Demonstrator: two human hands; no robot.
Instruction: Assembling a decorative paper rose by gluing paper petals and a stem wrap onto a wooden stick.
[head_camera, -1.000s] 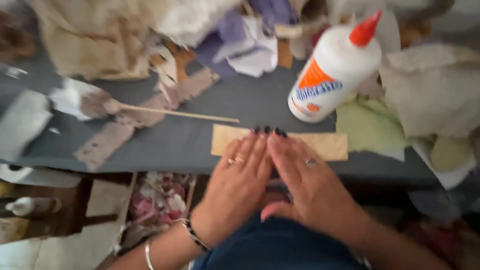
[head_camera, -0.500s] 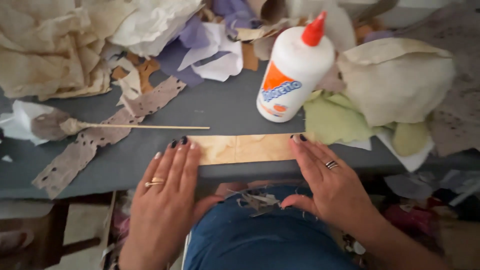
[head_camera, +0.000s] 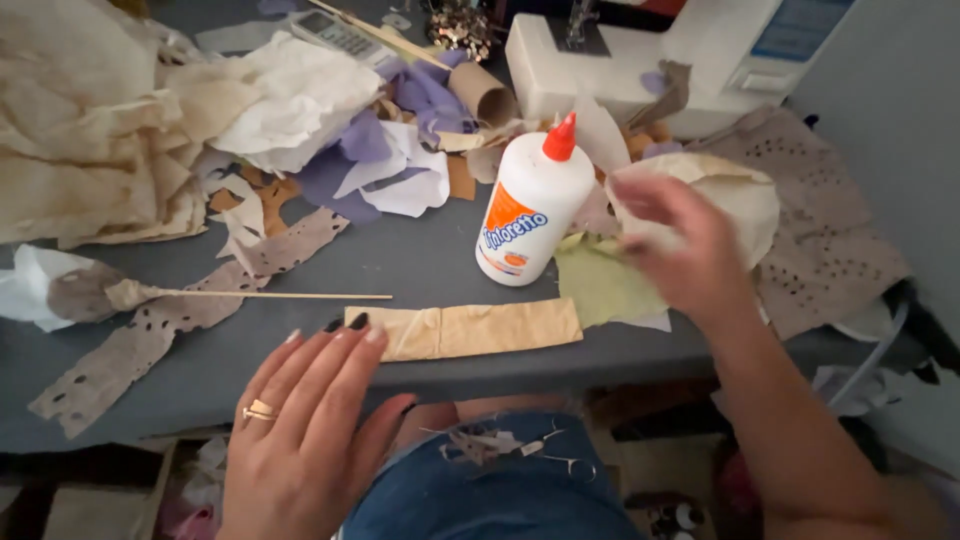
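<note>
A tan paper strip (head_camera: 470, 330) lies flat near the front edge of the grey table (head_camera: 420, 262). My left hand (head_camera: 310, 420) rests flat with fingers apart, its fingertips touching the strip's left end. My right hand (head_camera: 685, 250) is raised and blurred, to the right of a white glue bottle (head_camera: 530, 205) with a red cap, above pale green paper (head_camera: 605, 285) and against a cream crumpled paper (head_camera: 730, 190). Whether it grips anything is unclear.
A thin wooden stick (head_camera: 270, 295) with paper wrapped on its end lies left. Perforated brown strips (head_camera: 150, 330), crumpled cream, white and purple papers (head_camera: 300, 110) crowd the back. A cardboard tube (head_camera: 483, 92) and a white sewing machine (head_camera: 660, 50) stand behind.
My right hand has lifted off the strip's right end and moved up toward the papers beside the bottle. My left hand stays at the strip's left end. The camera has tilted up.
</note>
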